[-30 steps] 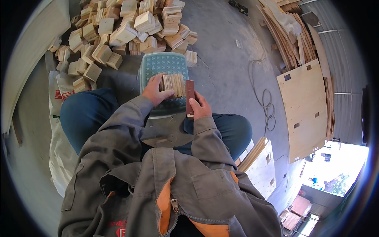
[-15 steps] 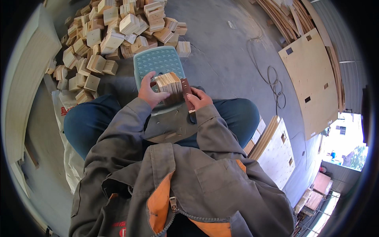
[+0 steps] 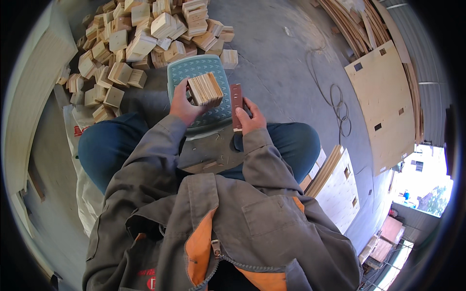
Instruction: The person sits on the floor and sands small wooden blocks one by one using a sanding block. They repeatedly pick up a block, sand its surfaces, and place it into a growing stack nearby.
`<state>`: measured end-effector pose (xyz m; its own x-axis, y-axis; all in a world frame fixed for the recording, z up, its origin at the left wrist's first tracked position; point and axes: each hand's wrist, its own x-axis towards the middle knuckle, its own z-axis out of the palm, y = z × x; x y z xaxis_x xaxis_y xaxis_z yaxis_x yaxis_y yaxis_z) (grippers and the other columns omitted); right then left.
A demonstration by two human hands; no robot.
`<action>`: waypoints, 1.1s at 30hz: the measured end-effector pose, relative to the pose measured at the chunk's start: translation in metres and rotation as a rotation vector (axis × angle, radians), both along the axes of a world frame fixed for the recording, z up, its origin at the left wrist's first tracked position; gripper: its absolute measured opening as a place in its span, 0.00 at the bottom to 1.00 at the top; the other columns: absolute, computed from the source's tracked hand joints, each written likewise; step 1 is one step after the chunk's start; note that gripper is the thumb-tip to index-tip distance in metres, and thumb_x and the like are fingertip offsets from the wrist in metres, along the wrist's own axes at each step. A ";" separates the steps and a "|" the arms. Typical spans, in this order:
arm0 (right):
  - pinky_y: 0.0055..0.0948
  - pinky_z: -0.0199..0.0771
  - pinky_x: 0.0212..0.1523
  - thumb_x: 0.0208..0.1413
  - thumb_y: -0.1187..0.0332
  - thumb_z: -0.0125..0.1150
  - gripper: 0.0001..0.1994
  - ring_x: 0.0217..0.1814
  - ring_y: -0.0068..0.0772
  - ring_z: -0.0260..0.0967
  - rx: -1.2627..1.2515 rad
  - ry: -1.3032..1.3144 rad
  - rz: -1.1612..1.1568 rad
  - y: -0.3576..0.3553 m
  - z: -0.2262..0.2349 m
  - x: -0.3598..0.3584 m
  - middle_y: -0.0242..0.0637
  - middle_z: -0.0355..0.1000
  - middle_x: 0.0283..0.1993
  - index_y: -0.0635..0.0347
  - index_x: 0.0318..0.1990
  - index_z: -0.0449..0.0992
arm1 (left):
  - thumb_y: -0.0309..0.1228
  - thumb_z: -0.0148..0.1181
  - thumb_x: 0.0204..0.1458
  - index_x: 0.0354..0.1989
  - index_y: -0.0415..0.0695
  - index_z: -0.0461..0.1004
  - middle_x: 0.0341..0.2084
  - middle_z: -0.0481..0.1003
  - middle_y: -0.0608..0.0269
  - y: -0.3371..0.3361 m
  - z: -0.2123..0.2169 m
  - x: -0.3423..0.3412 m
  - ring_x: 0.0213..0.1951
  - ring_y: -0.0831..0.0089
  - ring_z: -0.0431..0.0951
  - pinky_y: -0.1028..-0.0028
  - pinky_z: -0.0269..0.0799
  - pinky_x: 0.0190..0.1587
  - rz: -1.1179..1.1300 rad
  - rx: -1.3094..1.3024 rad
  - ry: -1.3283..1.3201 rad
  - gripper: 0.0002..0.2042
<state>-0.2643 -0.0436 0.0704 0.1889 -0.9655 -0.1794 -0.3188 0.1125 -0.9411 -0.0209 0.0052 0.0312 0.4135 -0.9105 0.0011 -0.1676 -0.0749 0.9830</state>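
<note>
Brown strip (image 3: 236, 99) has parted from wooden block (image 3: 206, 89), mid-frame. Left hand (image 3: 183, 107) clasps block, likely steadying it; right hand (image 3: 252, 118) pinches strip.

Block (image 3: 206, 88): pale tan, striped in thin light and brown layers
Strip (image 3: 236, 107): reddish brown, short pale dashes
Stool (image 3: 199, 67): blue-green, rows of small arrow-like marks
Pile (image 3: 141, 46): cream and tan, striped edges
Jacket (image 3: 272, 213): grey-brown, red print
Lining (image 3: 198, 252): orange
Trousers (image 3: 296, 145): dark blue
Sack (image 3: 86, 194): white, red print
Board (image 3: 381, 99): light tan, 4 dark rectangles
Cable (image 3: 335, 104): dark grey
Floor (image 3: 276, 92): grey, paler smudges
</note>
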 end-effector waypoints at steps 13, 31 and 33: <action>0.52 0.71 0.66 0.50 0.63 0.77 0.37 0.67 0.58 0.66 -0.787 0.528 0.394 0.030 0.010 0.024 0.48 0.56 0.80 0.37 0.71 0.74 | 0.28 0.88 0.29 0.75 0.46 0.55 0.67 0.63 0.49 -0.009 -0.042 0.000 0.69 0.54 0.68 0.57 0.76 0.66 0.048 -0.040 -0.163 0.59; 0.49 0.72 0.67 0.57 0.57 0.65 0.30 0.64 0.56 0.69 -0.732 0.842 0.350 -0.092 0.026 0.134 0.37 0.61 0.80 0.41 0.70 0.75 | 0.29 0.85 0.31 0.71 0.46 0.60 0.62 0.69 0.44 -0.012 -0.009 0.002 0.67 0.45 0.68 0.57 0.67 0.70 0.038 0.010 -0.140 0.53; 0.49 0.72 0.67 0.57 0.58 0.66 0.31 0.63 0.57 0.69 -0.801 0.806 0.346 -0.084 0.014 0.125 0.37 0.61 0.80 0.42 0.70 0.75 | 0.30 0.85 0.32 0.72 0.45 0.59 0.62 0.69 0.43 -0.010 -0.015 0.002 0.66 0.44 0.69 0.57 0.68 0.69 0.045 -0.035 -0.162 0.53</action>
<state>-0.1397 -0.1277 0.0846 0.5710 -0.7767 0.2658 -0.7490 -0.6254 -0.2185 -0.0188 -0.0049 0.0166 0.4456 -0.8894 0.1022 -0.3216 -0.0525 0.9454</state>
